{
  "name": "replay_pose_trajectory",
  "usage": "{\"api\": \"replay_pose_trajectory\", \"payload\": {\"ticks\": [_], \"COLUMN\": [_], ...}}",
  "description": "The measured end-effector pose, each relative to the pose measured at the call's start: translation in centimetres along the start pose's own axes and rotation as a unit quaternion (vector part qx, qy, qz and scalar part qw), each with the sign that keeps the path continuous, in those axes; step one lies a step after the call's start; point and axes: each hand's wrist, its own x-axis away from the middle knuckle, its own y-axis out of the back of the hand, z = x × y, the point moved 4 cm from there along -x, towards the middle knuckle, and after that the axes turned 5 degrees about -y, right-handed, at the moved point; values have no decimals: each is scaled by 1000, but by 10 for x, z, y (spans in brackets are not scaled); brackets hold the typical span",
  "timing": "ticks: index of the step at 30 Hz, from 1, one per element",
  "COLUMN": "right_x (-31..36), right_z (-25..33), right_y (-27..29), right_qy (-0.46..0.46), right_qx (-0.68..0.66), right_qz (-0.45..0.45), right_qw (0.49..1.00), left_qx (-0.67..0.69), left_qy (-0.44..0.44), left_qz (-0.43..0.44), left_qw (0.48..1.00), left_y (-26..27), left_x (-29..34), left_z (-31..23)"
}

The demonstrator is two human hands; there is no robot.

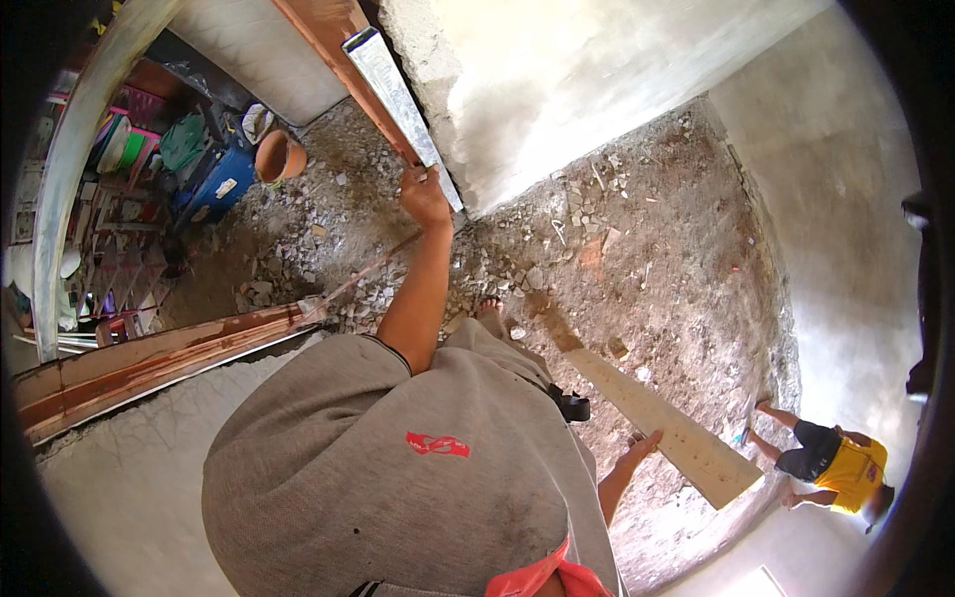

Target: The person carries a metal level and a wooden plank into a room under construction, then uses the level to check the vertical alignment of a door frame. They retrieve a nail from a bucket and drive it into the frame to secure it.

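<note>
When viewed from the head, count: one left hand [426,197], one right hand [639,454], one silver bar [393,95], one pale board [662,423], one terracotta pot [276,159], one blue container [237,167], one co-worker [851,480].
Left fingers: clamped on silver bar's lower end, alongside reddish-brown door frame [328,25].
Right fingers: clamped on pale board's edge, above floor [686,279].
Floor: bare earth, strewn with rubble [378,291].
Room: grey plastered walls [836,199].
Surroundings: pot and container at upper left; co-worker at far right.
Obstructions: rubble near bare foot [489,310]; wooden beam [189,348] at lower left.
</note>
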Motion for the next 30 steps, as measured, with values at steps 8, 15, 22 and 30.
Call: {"api": "replay_pose_trajectory", "payload": {"ticks": [8, 15, 22, 30], "right_x": [-15, -35, -51, -56], "right_z": [5, 5, 10, 3], "right_y": [-11, -30, -41, -43], "right_qy": [29, 21, 39, 14], "right_qx": [-13, -42, -71, -64], "right_qz": [53, 87, 104, 82], "right_qw": [998, 995, 991, 994], "left_qx": [144, 128, 137, 68], "left_qy": [-16, 5, -23, -54], "left_qz": [-96, -50, -43, -27], "left_qw": [985, 990, 989, 996], "left_y": [-2, 3, 18, 33], "left_x": [1, -5, -18, -32], "left_z": [-13, -10, -33, -68]}}
